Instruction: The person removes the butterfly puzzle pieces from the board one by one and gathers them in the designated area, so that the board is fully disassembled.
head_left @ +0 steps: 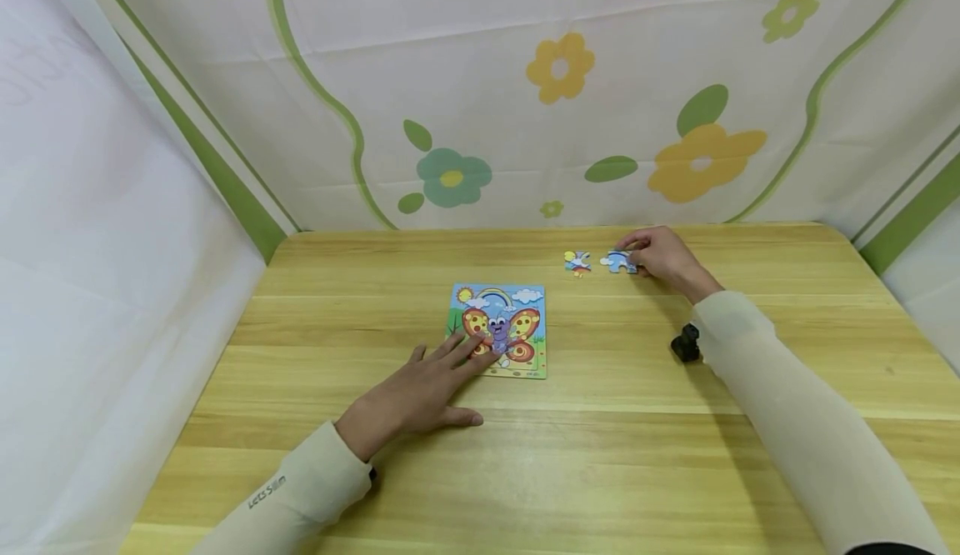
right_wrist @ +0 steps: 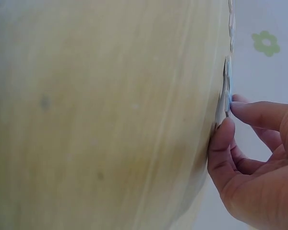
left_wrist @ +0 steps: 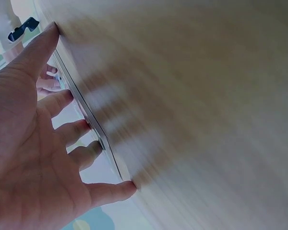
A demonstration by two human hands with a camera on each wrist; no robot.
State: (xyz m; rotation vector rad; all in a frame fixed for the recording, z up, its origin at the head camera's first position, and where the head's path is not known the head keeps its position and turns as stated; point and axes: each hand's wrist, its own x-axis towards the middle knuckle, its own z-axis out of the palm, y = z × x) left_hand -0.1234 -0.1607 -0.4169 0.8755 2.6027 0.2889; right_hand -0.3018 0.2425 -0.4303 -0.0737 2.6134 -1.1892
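Observation:
A square butterfly jigsaw puzzle (head_left: 530, 360) lies on the wooden table. My left hand (head_left: 427, 384) rests over its lower left part, fingers spread and fairly straight, hiding that side. In the left wrist view, the fingertips (left_wrist: 81, 128) touch the thin board, while the thumb and little finger reach the table. Toward the far edge, my right hand (head_left: 663, 257) pinches a blue puzzle piece (head_left: 618, 262) between thumb and forefinger. Seen from the right wrist, that puzzle piece (right_wrist: 227, 91) stands slightly tilted off the tabletop. Just left of it lies another puzzle piece (head_left: 577, 262) with yellow and blue print.
The wooden table (head_left: 600, 472) reaches back to a white curtain (head_left: 480, 80) with printed flowers. Another white curtain (head_left: 112, 288) hangs along the left side. A small black device (head_left: 686, 344) shows by my right sleeve (head_left: 780, 388).

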